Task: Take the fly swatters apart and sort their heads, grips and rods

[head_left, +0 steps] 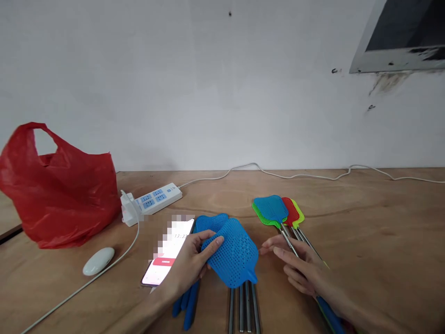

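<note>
Pale wall [208, 93] stood behind the back edge of the table [382, 222]. Well away from that edge, the left hand [191, 260] pinched a blue swatter head [232, 253]. It looked light and bendy, best held by its rim. The right hand [308, 269], half open, was over some swatters [271, 208]; touching, I couldn't tell.

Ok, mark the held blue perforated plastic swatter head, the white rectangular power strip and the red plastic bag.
Blue perforated plastic swatter head [232, 254]: head camera, middle of its mesh.
White rectangular power strip [153, 198]: head camera, top face, between sockets.
Red plastic bag [66, 195]: head camera, front side.
</note>
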Motion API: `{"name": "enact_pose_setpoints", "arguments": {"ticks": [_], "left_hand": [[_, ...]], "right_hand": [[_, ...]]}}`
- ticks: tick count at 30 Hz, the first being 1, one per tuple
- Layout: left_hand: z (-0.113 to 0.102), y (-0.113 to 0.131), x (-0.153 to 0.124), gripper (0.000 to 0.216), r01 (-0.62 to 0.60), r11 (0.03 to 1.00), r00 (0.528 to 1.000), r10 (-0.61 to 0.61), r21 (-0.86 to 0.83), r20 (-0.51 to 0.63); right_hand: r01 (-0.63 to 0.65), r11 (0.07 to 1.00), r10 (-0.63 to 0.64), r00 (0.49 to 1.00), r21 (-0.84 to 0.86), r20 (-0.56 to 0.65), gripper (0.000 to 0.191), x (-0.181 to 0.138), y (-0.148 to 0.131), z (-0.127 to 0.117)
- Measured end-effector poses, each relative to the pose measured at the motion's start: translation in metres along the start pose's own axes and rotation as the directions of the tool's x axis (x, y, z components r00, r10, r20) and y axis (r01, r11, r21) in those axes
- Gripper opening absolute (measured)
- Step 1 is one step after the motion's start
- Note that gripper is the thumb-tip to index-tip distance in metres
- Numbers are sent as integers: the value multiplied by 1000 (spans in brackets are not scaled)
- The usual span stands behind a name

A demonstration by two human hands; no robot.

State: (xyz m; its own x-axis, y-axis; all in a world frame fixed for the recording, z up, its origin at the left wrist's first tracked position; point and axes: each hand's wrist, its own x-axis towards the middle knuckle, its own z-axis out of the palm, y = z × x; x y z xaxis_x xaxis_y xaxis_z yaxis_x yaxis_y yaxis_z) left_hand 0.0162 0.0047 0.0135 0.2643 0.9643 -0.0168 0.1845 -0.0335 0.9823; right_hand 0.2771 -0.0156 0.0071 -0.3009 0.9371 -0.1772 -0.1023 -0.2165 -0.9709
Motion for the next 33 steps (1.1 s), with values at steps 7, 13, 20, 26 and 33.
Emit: {"name": "enact_pose_setpoints", "arguments": {"ticks": [7, 13, 20, 26, 33], "left_hand": [[0, 8, -5, 42, 73, 990, 996, -78, 120, 36], [-1, 7, -3, 56, -45, 997, 997, 40, -63, -70], [-6, 7, 0, 41, -69, 995, 996, 65, -71, -59], [-32, 16, 8, 20, -169, 945, 878, 274, 279, -393], [-37, 8, 15, 28, -114, 932, 876, 257, 344, -408]], "right_hand": [[-136, 990, 142, 947, -41, 288, 56, -8, -1, -1], [-87, 995, 78, 981, 48, 179, 63, -5, 1, -1], [-103, 991, 87, 982, 91, 167, 43, -8, -6, 2], [-54, 998, 50, 992, 37, 113, 38, -5, -10, -4], [-69, 997, 66, 995, 33, 75, 39, -5, -10, -2]]}}
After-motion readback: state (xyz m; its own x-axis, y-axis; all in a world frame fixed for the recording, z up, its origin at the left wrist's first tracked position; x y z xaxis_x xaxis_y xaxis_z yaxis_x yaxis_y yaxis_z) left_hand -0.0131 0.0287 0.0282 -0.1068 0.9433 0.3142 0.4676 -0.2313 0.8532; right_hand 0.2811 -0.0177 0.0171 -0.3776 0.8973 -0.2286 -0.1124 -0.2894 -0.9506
